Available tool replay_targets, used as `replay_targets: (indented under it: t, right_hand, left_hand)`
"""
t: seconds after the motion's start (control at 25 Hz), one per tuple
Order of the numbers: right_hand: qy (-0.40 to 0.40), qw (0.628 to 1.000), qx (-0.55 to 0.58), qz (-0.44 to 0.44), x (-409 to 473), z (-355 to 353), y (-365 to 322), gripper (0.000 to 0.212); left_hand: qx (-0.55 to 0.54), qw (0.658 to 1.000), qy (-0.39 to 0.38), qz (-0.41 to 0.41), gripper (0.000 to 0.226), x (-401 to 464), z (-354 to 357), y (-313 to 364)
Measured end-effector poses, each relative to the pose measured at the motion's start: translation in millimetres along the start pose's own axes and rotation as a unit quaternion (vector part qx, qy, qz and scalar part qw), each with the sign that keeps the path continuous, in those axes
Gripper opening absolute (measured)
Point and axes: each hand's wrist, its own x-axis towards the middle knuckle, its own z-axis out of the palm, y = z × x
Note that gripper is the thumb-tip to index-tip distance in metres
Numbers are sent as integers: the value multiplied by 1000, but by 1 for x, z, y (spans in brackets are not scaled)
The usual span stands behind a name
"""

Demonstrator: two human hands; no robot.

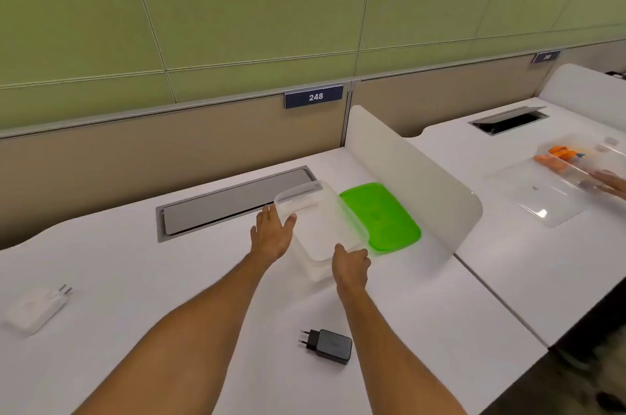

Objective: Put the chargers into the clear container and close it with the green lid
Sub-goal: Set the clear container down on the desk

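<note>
Across the white desk [203,279], your left hand [271,235] and right hand [350,267] bracket the clear container [321,221], fingers wrapped on its walls, steadying it. Green lid [381,216] lies just beside; black charger [328,345] and white charger [37,308] wait outside, within reach.

On the surface [135,265], the container [320,225] sits left of the lid [382,216] (touching it); one charger [35,308] lies far left, another [330,346] nearest.
</note>
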Motion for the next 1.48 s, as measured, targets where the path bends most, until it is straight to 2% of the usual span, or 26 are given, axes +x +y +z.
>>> replay_targets:
  t: [0.12,0.28,0.44,0.56,0.72,0.84,1.04,1.24,1.36,1.48]
  right_hand:
    - [-4,1000,0,11,9,6,-2,59]
    - [-2,1000,4,25,26,19,4,56]
    - [13,999,33,36,43,36,11,49]
    - [35,998,42,26,43,36,6,41]
    - [37,998,35,-25,43,36,1,48]
    - [16,997,38,-66,38,37,-7,50]
    - [-45,990,6,-131,25,41,-17,29]
    - [-104,974,-74,-188,14,49,-35,19]
    - [-133,961,-107,-218,15,60,-44,29]
    - [-171,950,-108,-238,11,72,-52,27]
  left_hand:
    - [-67,996,-11,-53,73,13,4,5]
    - [-222,963,-41,-147,80,28,4,13]
    - [-265,945,-67,-181,79,39,3,6]
    - [-285,938,-56,-187,77,45,-2,-2]
    - [-288,937,-31,-197,76,50,-27,-18]
    - [-327,925,-23,-194,70,51,-47,-31]
    - [-381,900,16,-213,47,34,-80,-57]
    - [-414,874,77,-241,54,5,-105,-93]
    - [-434,858,102,-255,46,-17,-112,-108]
    - [-438,850,124,-264,38,-40,-118,-125]
